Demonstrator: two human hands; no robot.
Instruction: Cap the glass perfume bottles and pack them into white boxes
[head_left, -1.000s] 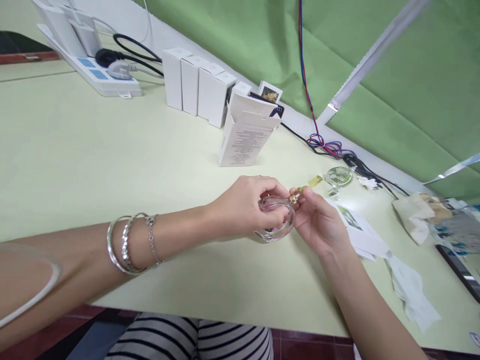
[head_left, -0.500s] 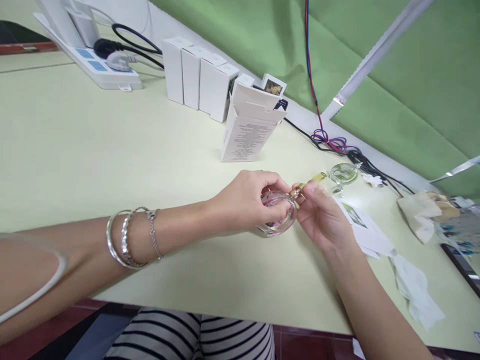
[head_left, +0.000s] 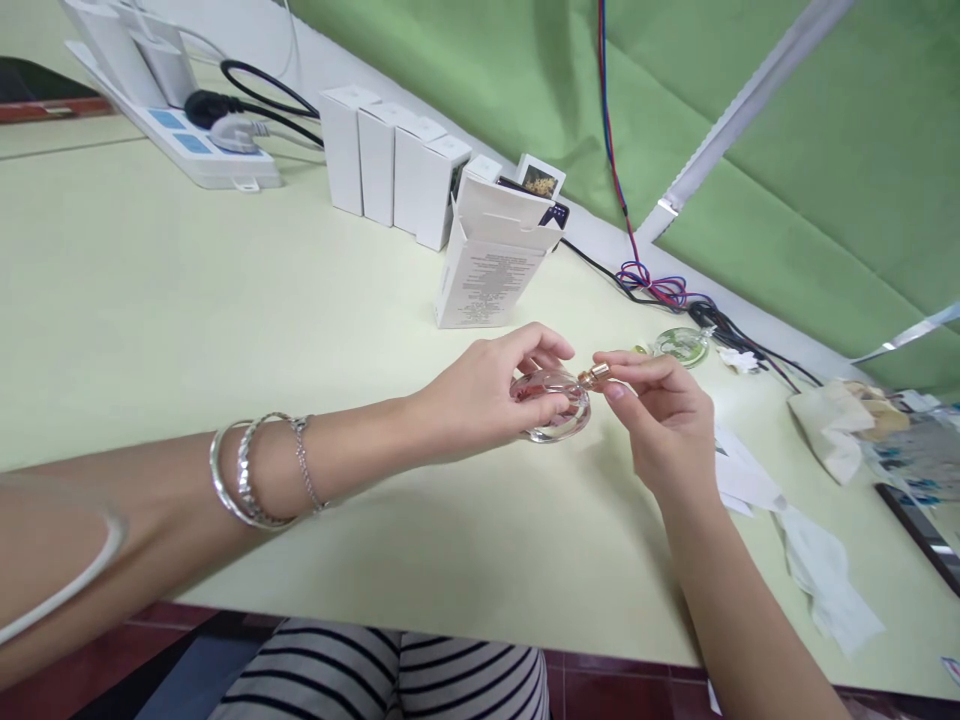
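Observation:
A round clear glass perfume bottle point(head_left: 574, 425) is tilted above the table, its neck pointing right. My left hand point(head_left: 495, 395) is wrapped round its body, the thumb across the front. At the neck is a gold spray top point(head_left: 595, 376). Thumb and fingertips of my right hand point(head_left: 667, 410) are closed at the end of this top. Behind the hands an opened white carton point(head_left: 487, 280) with printed text stands upright. A second round glass bottle point(head_left: 681, 346) with a greenish look lies on the table beyond my right hand.
Several white boxes point(head_left: 375, 160) stand along the back wall, left of the carton. A power strip point(head_left: 217, 165) with plugs sits at the far left. Red and blue wires point(head_left: 652, 285) lie behind. Papers point(head_left: 742, 470), a tissue point(head_left: 825, 575) and a dark phone-like device point(head_left: 919, 535) are at right.
My right hand has shifted its grip, turning so the fingers reach in from the right at the top's end. The bottle has risen slightly in my left hand.

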